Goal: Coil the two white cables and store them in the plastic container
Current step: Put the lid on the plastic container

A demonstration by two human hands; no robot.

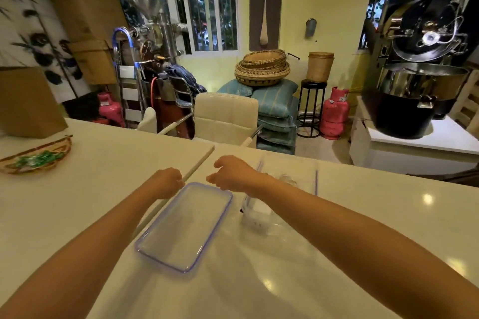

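Closest to the camera it's just two bare forearms coming in from the bottom corners over a glossy white tabletop [259, 280], with ceiling lights glaring off it. Between the arms lies the clear container lid [185, 225] with a purple rim, flat on the tabletop and angled a bit.

Right of the lid, partly under the right forearm, is the plastic container [285, 189]. Honestly it's so transparent you mostly catch its purple edge lines and some glare. There's a white blob [256, 215] inside at the near end that could be the cables, but it's blurry and the arm cuts across it, so I can't say if it's coiled or how many there are.

The left hand [167, 181] is curled shut near the lid's far corner; can't tell whether anything's pinched in it. The right hand [232, 173] hovers just beyond the lid, fingers curled loosely down and not closed on anything I can see. The fingertips of both point away from the camera, so they're hidden.

A seam in the tabletop [199, 163] runs diagonally past the left hand. Far left sits a woven tray [36, 158] with something green in it, cut off by the edge. Behind the tabletop is a cream chair [225, 114].
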